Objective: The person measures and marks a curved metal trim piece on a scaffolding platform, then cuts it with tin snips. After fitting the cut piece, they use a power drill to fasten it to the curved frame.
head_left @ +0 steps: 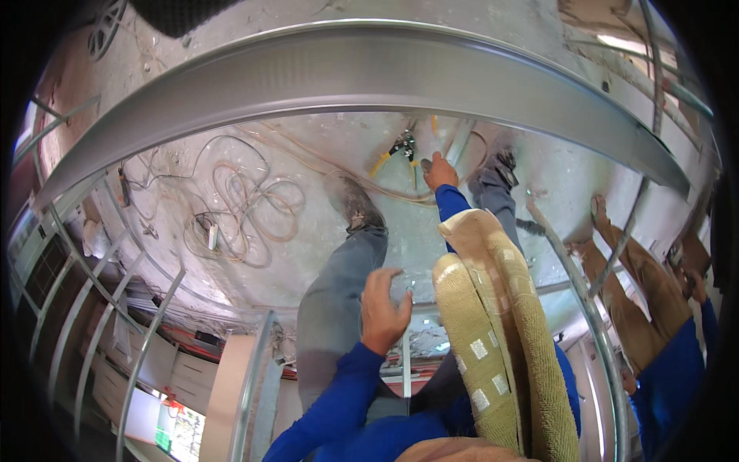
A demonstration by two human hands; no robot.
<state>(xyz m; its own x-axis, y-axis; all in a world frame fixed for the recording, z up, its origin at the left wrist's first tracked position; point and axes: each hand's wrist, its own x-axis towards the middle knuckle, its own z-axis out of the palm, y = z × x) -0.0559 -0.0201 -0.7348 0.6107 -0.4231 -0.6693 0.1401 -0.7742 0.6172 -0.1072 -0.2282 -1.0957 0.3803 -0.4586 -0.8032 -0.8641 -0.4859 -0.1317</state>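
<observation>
My left hand (pixel 385 312) is raised in front of my left thigh, fingers and thumb apart, with nothing in it. My right hand (pixel 441 172) reaches farther forward, low near my right shoe, its fingers curled. A small dark piece (pixel 426 165) shows at its fingertips, too small to name. Just left of that hand, snips with yellow handles (pixel 399 151) lie on the floor. A long grey metal channel (pixel 369 73) spans the view beyond both hands, and neither touches it. A tan towel-like cloth (pixel 493 346) hangs close to me and hides part of my right arm.
Looped cord (pixel 258 196) lies on the dusty floor (pixel 315 146) at left. Metal bars (pixel 146 362) stand at left, and a pole (pixel 581 300) rises at right. A co-worker in tan trousers (pixel 643 285) is at far right. A metal strip (pixel 459 142) lies beyond my right hand.
</observation>
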